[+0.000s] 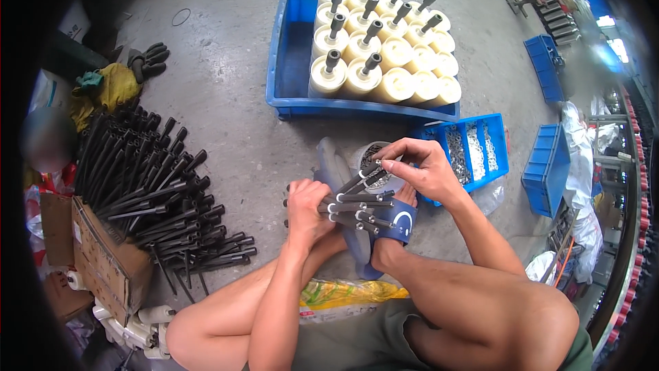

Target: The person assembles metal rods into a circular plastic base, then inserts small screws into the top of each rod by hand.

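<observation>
My left hand (307, 207) is wrapped round a bundle of black rods (364, 207). Their ends fan out to the right above my feet, and several carry a white ring. With thumb and forefinger my right hand (424, 166) pinches at the tip of one rod angled up from the bundle; whatever small part is between those fingertips is too small to make out. Partly behind the right hand stands a round tub (371, 155) of small metal parts. Close to its right lies a blue compartment bin (500, 139) with small metal and white pieces.
Ahead, a large blue crate (292, 105) holds cream cylinders (397, 83), many with black rods standing in them. A heap of black rods (158, 192) lies left beside a cardboard box (103, 261). Dark gloves (147, 62) rest farther off. Blue bins (547, 168) stand right.
</observation>
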Available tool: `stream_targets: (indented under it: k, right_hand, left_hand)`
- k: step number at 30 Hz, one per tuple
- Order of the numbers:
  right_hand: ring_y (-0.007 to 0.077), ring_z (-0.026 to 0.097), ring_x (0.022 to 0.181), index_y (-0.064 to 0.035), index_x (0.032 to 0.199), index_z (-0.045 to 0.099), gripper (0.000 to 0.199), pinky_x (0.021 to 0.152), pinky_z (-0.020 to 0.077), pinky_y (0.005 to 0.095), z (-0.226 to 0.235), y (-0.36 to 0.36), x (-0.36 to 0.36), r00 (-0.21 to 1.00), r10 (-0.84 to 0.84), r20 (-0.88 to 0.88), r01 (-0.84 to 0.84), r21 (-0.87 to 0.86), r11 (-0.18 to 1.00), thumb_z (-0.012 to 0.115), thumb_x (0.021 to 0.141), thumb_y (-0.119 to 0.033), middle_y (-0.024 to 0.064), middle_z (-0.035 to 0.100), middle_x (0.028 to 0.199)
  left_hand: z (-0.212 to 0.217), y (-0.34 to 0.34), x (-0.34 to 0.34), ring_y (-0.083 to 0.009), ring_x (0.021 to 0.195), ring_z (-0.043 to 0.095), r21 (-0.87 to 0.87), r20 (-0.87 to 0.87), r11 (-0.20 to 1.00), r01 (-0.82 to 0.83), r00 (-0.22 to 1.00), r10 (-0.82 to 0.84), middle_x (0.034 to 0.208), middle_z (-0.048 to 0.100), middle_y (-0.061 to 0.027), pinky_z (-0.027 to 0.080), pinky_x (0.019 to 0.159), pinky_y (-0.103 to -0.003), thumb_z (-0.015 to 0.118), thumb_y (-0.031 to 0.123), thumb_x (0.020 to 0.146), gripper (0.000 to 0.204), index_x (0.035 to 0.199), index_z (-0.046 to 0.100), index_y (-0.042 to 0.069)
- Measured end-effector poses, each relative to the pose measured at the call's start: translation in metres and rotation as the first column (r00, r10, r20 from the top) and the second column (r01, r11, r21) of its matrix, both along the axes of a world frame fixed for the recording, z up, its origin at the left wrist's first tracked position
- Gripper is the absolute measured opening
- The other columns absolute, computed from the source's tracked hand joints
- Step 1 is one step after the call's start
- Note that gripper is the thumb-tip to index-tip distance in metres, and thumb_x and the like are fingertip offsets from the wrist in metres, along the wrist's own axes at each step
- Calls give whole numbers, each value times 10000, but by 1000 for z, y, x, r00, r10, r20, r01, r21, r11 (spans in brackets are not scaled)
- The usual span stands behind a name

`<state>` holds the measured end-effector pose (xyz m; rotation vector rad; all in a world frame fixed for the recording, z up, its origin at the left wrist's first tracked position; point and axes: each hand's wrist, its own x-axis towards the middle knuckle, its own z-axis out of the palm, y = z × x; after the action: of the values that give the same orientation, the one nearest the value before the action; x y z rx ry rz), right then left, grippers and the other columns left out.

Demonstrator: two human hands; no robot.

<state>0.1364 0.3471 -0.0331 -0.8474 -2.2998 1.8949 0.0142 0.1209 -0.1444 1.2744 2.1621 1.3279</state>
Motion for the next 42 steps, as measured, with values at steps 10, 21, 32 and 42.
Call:
stream_targets:
  k: [10,21,32,42]
  right_hand:
    - [130,714,822,-15,949,763,159,749,560,286,7,5,-3,985,121,-123,-94,205,974,853,843,-93,77,773,956]
    - [285,688,858,-59,940,767,172,733,576,395,19,30,-33,803,582,-128,-389,628,675,819,781,-101,69,728,889]
    - [314,679,846,-51,932,748,168,752,567,426,4,27,-38,783,597,-176,-382,623,683,808,799,-135,84,686,843]
    - [259,759,738,-4,956,767,172,709,590,336,-17,84,81,927,-362,100,216,645,733,766,905,-168,167,764,856]
  left_hand:
    - [1,3,3,-310,739,569,-44,13,999,31,999,-31,703,593,-63,414,774,-405,793,106,615,227,709,587,103]
    - [12,8,2,-354,713,564,-39,-25,996,79,996,-80,698,590,-98,418,695,-405,704,81,634,152,746,600,83]
    - [23,11,4,-343,691,572,-37,42,992,120,992,-118,677,606,-84,433,646,-436,755,90,629,170,745,631,97]
    - [-37,-18,-4,-286,660,624,-255,90,966,-47,993,72,748,641,-119,492,622,-432,775,22,679,244,873,628,16]
